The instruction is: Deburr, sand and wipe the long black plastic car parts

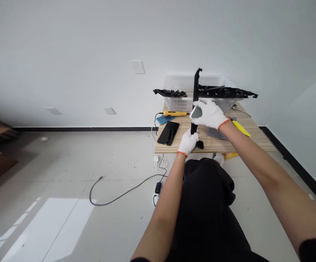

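A long black plastic strip stands nearly upright in the view, its top end bent like a hook and its foot near the table's front edge. My left hand, in a white glove with an orange cuff, is closed round its lower part. Higher up, my right hand, gloved the same way, grips a small white block with a grey face between thumb and fingers, against or just in front of the strip. I cannot tell whether the block touches it.
A white basket with several black plastic parts stands at the wooden table's back. On the table lie a yellow-handled corded tool, blue card, black-screened device, grey pad and yellow tool. Cables trail over the floor.
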`<act>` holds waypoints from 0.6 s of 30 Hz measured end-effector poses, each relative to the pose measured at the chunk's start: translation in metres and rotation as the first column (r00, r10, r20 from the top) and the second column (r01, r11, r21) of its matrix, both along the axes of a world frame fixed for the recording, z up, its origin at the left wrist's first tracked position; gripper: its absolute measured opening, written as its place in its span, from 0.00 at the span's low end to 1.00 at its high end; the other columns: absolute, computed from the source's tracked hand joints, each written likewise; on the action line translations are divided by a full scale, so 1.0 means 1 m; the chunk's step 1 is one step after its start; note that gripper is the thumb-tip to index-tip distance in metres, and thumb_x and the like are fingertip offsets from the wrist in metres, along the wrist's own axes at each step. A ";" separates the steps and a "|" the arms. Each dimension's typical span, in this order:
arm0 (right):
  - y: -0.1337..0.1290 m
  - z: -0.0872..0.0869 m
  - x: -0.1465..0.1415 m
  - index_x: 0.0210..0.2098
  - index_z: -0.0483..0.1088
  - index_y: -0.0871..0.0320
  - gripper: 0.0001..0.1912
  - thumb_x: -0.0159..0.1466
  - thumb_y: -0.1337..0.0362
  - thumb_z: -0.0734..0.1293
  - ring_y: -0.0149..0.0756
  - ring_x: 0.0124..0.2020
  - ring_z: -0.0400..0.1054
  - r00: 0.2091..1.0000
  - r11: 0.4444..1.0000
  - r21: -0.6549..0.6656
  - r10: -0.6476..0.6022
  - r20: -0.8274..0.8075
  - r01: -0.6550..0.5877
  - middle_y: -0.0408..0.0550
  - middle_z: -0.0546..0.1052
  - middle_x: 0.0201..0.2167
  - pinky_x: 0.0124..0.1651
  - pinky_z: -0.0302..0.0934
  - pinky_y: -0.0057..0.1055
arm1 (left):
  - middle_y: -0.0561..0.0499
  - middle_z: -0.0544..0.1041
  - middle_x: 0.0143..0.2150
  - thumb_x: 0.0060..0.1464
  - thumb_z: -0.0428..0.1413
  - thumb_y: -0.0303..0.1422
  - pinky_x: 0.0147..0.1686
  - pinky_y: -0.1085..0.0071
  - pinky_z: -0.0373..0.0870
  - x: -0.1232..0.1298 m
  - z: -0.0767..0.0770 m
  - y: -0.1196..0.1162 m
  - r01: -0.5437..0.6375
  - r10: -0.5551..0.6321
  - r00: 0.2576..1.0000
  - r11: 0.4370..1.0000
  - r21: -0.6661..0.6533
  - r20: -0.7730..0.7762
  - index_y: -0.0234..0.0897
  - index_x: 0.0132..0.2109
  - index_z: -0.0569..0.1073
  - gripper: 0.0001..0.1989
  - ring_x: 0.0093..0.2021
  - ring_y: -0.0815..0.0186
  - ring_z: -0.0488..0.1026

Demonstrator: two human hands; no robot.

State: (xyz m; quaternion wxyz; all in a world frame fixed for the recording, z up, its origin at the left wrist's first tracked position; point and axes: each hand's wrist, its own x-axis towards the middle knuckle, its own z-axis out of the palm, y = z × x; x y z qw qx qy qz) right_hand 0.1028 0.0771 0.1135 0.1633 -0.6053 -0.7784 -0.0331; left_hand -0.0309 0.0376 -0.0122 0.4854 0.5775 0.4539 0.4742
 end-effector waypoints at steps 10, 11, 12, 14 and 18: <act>-0.005 -0.003 -0.008 0.68 0.66 0.43 0.47 0.51 0.43 0.76 0.62 0.62 0.63 0.994 0.997 -0.036 0.075 0.079 -0.072 0.57 0.63 0.63 0.61 0.65 0.55 | 0.53 0.73 0.28 0.53 0.49 0.29 0.38 0.70 0.66 0.000 -0.002 0.001 -0.032 0.033 0.999 0.999 0.028 -0.033 0.38 0.35 0.70 0.05 0.33 0.66 0.70; -0.005 -0.003 -0.008 0.68 0.67 0.42 0.47 0.50 0.43 0.76 0.62 0.61 0.63 0.990 0.993 -0.064 0.108 0.093 -0.103 0.56 0.63 0.63 0.61 0.65 0.55 | 0.53 0.73 0.28 0.52 0.49 0.29 0.38 0.70 0.66 0.000 -0.002 0.000 -0.035 0.036 0.999 0.999 0.034 -0.035 0.38 0.35 0.70 0.05 0.33 0.66 0.70; -0.004 -0.003 -0.008 0.68 0.67 0.41 0.47 0.50 0.43 0.76 0.63 0.61 0.64 0.992 0.993 -0.072 0.099 0.079 -0.094 0.56 0.63 0.62 0.61 0.65 0.56 | 0.54 0.73 0.28 0.52 0.50 0.28 0.38 0.70 0.66 -0.001 -0.002 0.000 -0.033 0.034 0.999 0.999 0.033 -0.033 0.38 0.36 0.70 0.05 0.33 0.66 0.70; 0.000 -0.003 -0.005 0.69 0.65 0.42 0.47 0.52 0.42 0.75 0.63 0.62 0.64 0.999 0.999 -0.027 -0.032 -0.028 0.031 0.57 0.62 0.62 0.62 0.65 0.56 | 0.54 0.72 0.27 0.52 0.50 0.29 0.36 0.69 0.65 -0.002 -0.001 -0.002 -0.026 0.026 0.999 1.000 0.016 -0.029 0.38 0.38 0.72 0.08 0.31 0.66 0.69; 0.008 -0.004 0.003 0.71 0.63 0.45 0.47 0.55 0.43 0.75 0.61 0.63 0.65 0.976 0.996 -0.042 -0.086 -0.201 0.079 0.57 0.59 0.65 0.66 0.62 0.55 | 0.54 0.72 0.27 0.52 0.50 0.29 0.34 0.70 0.65 -0.001 -0.002 -0.003 -0.028 0.028 0.999 1.000 -0.001 0.028 0.38 0.39 0.72 0.09 0.30 0.66 0.69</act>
